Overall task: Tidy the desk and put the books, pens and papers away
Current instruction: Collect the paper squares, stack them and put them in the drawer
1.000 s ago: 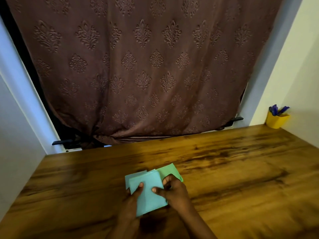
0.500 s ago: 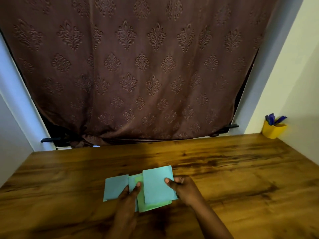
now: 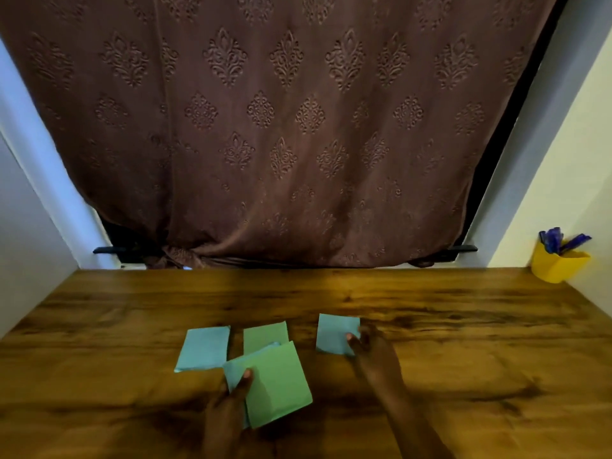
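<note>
Wooden desk [image 3: 463,342] is filling the lower half of the head view, and a brown curtain [image 3: 281,127] with a raised diamond pattern is hanging behind its far edge, between pale walls. At the far right corner a yellow cup [image 3: 558,265] is standing upright against the wall and is holding blue pens [image 3: 556,241].

Three loose papers are lying flat in a row near the front middle of the desk, apart from one another: a left blue sheet [image 3: 202,349], a green sheet [image 3: 265,336] and a right blue sheet [image 3: 332,332].

The left hand [image 3: 228,412] is gripping a held stack [image 3: 281,382], green on top with blue showing beneath, just in front of the row and overlapping the green sheet's near edge. Its thumb is pressing down on the stack's left edge; the other fingers are hidden underneath.

The right hand [image 3: 372,354] is touching the right blue sheet, with the thumb lying on its near right corner. The remaining fingers are blurring past the sheet's edge, so whether they are pinching it cannot be told.
</note>
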`<control>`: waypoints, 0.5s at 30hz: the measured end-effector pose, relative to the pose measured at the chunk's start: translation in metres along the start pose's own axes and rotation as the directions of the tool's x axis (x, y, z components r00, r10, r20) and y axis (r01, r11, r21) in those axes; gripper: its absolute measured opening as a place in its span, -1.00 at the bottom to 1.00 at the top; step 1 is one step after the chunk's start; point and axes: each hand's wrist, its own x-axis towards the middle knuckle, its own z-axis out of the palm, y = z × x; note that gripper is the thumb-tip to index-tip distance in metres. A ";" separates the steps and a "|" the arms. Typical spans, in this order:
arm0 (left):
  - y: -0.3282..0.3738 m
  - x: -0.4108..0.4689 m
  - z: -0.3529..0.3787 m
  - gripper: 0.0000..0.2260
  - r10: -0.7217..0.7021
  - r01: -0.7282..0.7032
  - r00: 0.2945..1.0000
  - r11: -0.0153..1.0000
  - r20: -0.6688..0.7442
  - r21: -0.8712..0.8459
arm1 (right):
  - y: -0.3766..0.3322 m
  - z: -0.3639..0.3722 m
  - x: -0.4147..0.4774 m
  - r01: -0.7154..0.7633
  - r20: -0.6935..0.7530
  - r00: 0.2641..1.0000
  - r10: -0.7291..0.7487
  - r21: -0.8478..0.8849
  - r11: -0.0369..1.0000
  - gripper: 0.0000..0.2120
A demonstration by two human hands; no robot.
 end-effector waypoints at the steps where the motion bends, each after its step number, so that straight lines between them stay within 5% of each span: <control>1: -0.009 -0.003 0.001 -0.46 -0.006 0.006 1.000 1.000 -0.018 0.013 | -0.006 0.002 -0.013 0.022 0.081 0.996 -0.030 0.090 0.996 -0.73; 5: -0.024 -0.020 0.000 -0.49 0.000 0.000 0.999 1.000 -0.040 0.006 | -0.029 0.019 -0.069 0.057 0.393 0.910 -0.131 0.194 0.979 -0.79; 9: -0.033 -0.036 -0.033 -0.45 -0.012 0.012 1.000 0.999 -0.007 -0.037 | -0.033 0.045 -0.089 0.101 0.390 0.902 -0.182 0.219 0.970 -0.85; 10: -0.031 -0.044 -0.046 -0.59 -0.020 0.019 1.000 0.996 -0.008 -0.084 | -0.035 0.050 -0.092 0.096 0.387 0.902 -0.189 0.248 0.964 -0.85; 12: -0.033 -0.045 -0.085 -0.74 -0.031 0.004 0.993 0.972 -0.112 -0.237 | -0.047 0.062 -0.102 0.057 0.391 0.900 -0.192 0.330 0.942 -0.87; 15: -0.019 -0.049 -0.140 -0.58 -0.034 -0.062 0.942 0.959 -0.333 -0.275 | -0.069 0.086 -0.112 0.024 0.405 0.894 -0.193 0.386 0.922 -0.84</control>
